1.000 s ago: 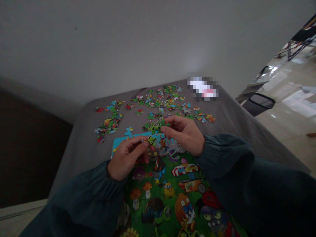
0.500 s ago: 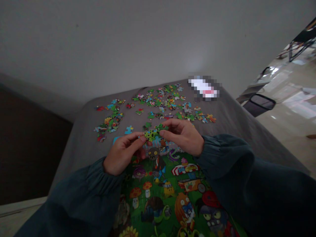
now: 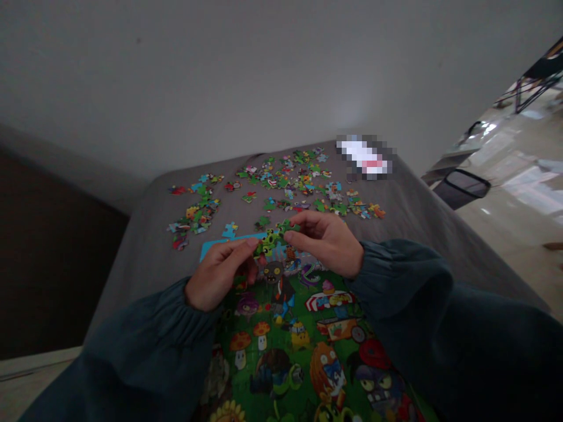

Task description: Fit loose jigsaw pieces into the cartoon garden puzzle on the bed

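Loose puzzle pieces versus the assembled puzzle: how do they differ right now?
The loose puzzle pieces lie scattered, apart, on the far grey table; the assembled puzzle is one joined picture near the person. The loose pieces show fragments only; the assembled puzzle shows whole cartoon figures. Both are bright, mostly green.

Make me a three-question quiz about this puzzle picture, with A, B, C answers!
1. Where do the loose puzzle pieces lie?
A. beyond the hands on the grey cloth
B. on the floor
C. in a box

2. What colour are the person's sleeves?
A. red
B. dark teal
C. white

3. How is the green cluster of joined pieces held?
A. by the left hand alone
B. lying untouched
C. pinched between both hands

Answers:
1 A, they are scattered on the far part of the cloth.
2 B, both arms show dark teal.
3 C, left hand and right hand both grip it above the finished puzzle.
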The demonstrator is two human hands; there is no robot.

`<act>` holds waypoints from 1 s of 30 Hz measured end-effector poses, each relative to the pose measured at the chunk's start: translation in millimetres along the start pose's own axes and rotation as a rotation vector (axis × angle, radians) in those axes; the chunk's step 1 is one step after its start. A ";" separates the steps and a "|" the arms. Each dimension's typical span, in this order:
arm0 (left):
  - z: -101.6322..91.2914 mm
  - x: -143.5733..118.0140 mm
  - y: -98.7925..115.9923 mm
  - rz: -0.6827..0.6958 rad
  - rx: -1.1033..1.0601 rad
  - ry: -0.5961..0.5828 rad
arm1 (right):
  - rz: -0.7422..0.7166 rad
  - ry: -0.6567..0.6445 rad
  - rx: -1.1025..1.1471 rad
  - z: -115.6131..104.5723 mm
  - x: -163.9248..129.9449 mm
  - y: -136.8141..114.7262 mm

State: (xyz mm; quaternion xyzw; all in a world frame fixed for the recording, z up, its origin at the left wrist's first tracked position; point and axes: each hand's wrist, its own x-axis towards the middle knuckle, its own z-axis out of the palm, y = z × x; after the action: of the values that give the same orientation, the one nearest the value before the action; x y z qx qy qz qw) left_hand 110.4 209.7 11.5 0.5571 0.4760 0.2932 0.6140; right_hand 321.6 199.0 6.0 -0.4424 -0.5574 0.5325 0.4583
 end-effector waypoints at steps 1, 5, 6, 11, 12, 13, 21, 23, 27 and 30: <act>-0.2 0.3 -0.4 -0.002 -0.013 0.018 | -0.003 0.001 0.002 -0.2 -0.1 0.1; 0.1 0.9 1.1 -0.036 -0.101 0.074 | -0.002 0.012 -0.003 -0.5 0.1 1.1; 0.6 0.8 2.1 -0.041 -0.111 0.069 | 0.001 0.012 -0.006 -0.5 0.2 1.4; 2.9 -0.7 6.4 -0.023 -0.052 0.026 | 0.016 0.013 0.025 0.3 0.4 0.8; 3.3 -0.9 7.1 -0.024 -0.032 0.022 | 0.020 0.016 0.036 0.5 0.5 0.5; 3.6 -1.0 7.8 -0.027 -0.014 0.019 | 0.022 0.019 0.046 0.6 0.7 0.2; 9.5 -3.2 12.8 -0.056 0.040 -0.034 | 0.034 -0.044 0.098 -0.8 2.6 4.9; 11.0 -4.0 13.1 -0.032 0.027 -0.028 | 0.035 -0.049 0.089 -0.8 2.6 6.2; 12.8 -5.2 13.5 0.006 0.021 -0.004 | 0.041 -0.013 0.060 0.4 1.5 5.5; 13.3 -5.2 13.7 0.008 0.035 0.018 | 0.054 -0.030 0.061 1.7 0.4 3.7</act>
State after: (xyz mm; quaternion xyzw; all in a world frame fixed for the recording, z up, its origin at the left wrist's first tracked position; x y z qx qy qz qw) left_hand 122.9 202.5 25.0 0.5673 0.4842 0.2922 0.5986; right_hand 319.9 199.2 2.3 -0.4350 -0.5356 0.5679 0.4487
